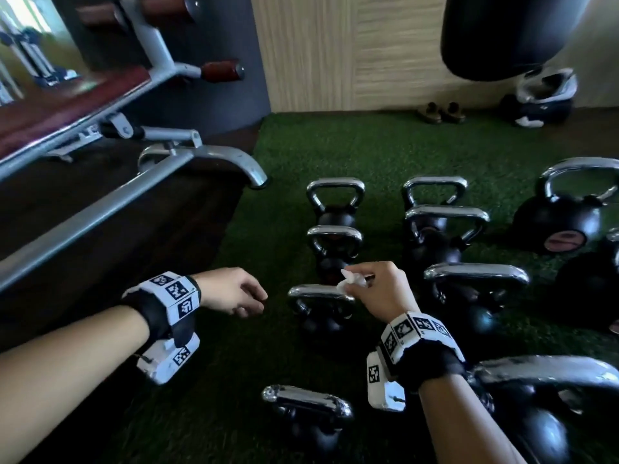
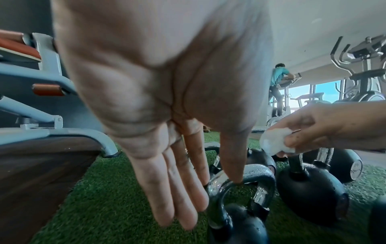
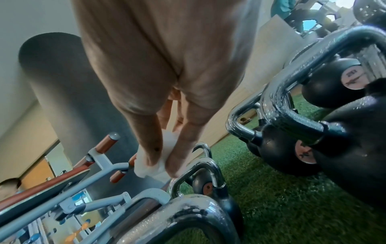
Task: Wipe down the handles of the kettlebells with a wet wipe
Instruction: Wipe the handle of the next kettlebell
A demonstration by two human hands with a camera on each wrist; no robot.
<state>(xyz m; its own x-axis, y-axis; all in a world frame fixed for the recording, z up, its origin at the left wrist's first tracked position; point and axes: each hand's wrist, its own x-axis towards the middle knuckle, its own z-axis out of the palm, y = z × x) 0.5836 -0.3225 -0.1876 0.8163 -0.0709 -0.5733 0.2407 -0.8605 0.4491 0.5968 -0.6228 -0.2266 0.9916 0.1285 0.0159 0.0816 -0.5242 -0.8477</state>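
Presently listed: kettlebells (image 1: 335, 209) in rows on green turf (image 1: 385, 152), chrome handles up within reach for wiping. Right hand (image 1: 382, 289) pinches the bunched wet wipe (image 1: 351, 279) just above the near kettlebell handle (image 1: 318, 293), seemingly poised to rub it. Left hand (image 1: 231, 291), relaxed and holding nothing, hangs beside that handle, likely ready to steady it.

My head camera looks down over the kettlebells (image 1: 323, 309); both wrist cameras sit low and close, sharing that same turf (image 2: 108, 194).
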